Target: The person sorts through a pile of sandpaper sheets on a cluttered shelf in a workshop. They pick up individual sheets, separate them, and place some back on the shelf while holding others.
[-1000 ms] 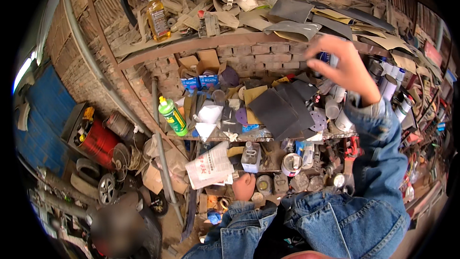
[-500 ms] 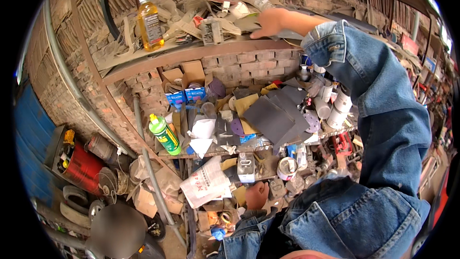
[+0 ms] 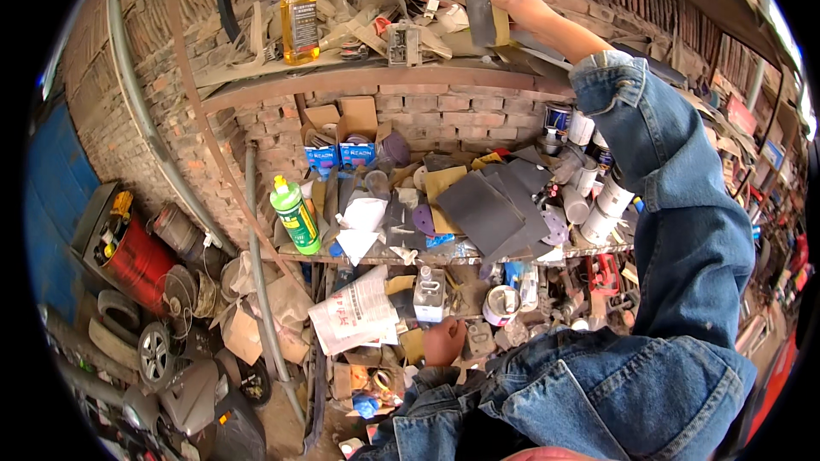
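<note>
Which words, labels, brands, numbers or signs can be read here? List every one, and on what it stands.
I don't copy out wording or brands; print shows on:
Amber bottle: pale print, mostly too small.
Green bottle: label print, too small.
Two blue-fronted boxes: white lettering, legible.
Printed paper: large red characters; smaller text unreadable.
Dark sheet in the right hand: none visible.

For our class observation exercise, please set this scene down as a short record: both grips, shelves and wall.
Right grip: holding a dark sheet with a tan strip, raised at the upper shelf
Left grip: low, near a rectangular can; contents unclear
Upper shelf: amber bottle towards the left
Middle shelf: green bottle left, dark sheets centre
Wall: brick
</note>
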The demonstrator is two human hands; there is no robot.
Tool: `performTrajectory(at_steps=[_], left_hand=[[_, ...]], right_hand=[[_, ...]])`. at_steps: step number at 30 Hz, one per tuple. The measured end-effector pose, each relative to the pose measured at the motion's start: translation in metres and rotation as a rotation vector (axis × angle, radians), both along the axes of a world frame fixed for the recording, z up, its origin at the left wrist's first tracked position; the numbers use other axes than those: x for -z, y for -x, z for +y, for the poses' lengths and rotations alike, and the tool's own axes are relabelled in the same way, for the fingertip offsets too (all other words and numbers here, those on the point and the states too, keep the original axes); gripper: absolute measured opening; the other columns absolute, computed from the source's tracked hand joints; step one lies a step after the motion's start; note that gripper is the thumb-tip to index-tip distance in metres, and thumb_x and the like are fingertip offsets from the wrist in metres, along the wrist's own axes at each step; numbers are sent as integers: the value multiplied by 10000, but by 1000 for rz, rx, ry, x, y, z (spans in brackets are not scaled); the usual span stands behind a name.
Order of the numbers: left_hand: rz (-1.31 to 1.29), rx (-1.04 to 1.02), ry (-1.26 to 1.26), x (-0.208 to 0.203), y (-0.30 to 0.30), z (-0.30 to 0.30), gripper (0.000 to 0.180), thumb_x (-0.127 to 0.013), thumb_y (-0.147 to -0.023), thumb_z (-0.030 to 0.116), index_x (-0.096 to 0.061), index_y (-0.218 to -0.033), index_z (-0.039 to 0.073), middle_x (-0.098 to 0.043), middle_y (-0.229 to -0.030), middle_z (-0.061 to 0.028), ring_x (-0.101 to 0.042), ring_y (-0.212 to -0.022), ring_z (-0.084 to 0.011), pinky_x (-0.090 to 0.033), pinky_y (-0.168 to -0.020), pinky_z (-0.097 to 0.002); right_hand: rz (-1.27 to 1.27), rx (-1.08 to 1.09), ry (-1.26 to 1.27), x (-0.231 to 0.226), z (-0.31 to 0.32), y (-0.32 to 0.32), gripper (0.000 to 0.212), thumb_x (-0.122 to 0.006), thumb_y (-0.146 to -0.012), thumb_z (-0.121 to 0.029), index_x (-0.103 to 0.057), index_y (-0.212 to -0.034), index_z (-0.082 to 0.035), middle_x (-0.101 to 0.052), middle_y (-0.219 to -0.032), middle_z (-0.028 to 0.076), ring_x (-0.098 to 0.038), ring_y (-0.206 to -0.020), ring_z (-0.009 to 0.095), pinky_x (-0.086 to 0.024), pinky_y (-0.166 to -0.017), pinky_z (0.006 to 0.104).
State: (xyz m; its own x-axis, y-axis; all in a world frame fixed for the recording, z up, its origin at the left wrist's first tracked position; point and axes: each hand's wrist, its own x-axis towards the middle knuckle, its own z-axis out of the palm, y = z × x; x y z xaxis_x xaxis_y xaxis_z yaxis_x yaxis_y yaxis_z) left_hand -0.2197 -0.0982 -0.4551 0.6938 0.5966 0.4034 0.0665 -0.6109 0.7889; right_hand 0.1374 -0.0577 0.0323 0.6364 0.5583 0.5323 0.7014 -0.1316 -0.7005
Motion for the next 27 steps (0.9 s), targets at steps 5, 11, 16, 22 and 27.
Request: performTrajectory(at_steps=[5,11,16,22,27], left_hand=[[29,15,-173,-34,0,3,259,-632,-839,291,-539,-715,83,-559,-647,-159,-580,-603,-356,-430,-514,-437],[-619,-373,-16,-149,-18,-23,266,-738,-724,19,-532,-892,39,-532,-874,-80,-526,-692,-199,-426,-572,-308],[-706,-726,-149,-150,-23,-79,492,-789,-669,50,-524,-1084,29,-486,-1110,-97,-490,-982,-219,-440,-756,-332],[-255,-952,-212,-73,3,-132,505,-788,-669,128,-578,-1117,27,-505,-1081,-145,-467,-1018,-336,-415,-874,-425],[-185,-1016,-162,-47,29,-153,275,-689,-715,60,-655,-986,28,-630,-858,-82,-552,-871,-292,-449,-802,-394]], right_hand=[[-72,-467,-62,-11,-33,72,303,-504,-980,-315,-624,-1098,-64,-626,-1084,3,-548,-1026,106,-404,-981,305],[-585,-507,176,87,-80,168,333,-544,-963,-318,-606,-912,6,-571,-853,25,-505,-792,101,-439,-726,276],[-309,-737,130,242,-112,204,265,-567,-893,-214,-605,-783,23,-540,-735,208,-553,-735,361,-451,-693,426],[-57,-871,204,353,-145,231,282,-545,-884,-201,-606,-764,48,-562,-639,224,-582,-609,361,-441,-596,420],[426,-995,344,405,-162,239,294,-535,-930,-210,-629,-840,54,-618,-649,89,-581,-574,159,-471,-593,317]])
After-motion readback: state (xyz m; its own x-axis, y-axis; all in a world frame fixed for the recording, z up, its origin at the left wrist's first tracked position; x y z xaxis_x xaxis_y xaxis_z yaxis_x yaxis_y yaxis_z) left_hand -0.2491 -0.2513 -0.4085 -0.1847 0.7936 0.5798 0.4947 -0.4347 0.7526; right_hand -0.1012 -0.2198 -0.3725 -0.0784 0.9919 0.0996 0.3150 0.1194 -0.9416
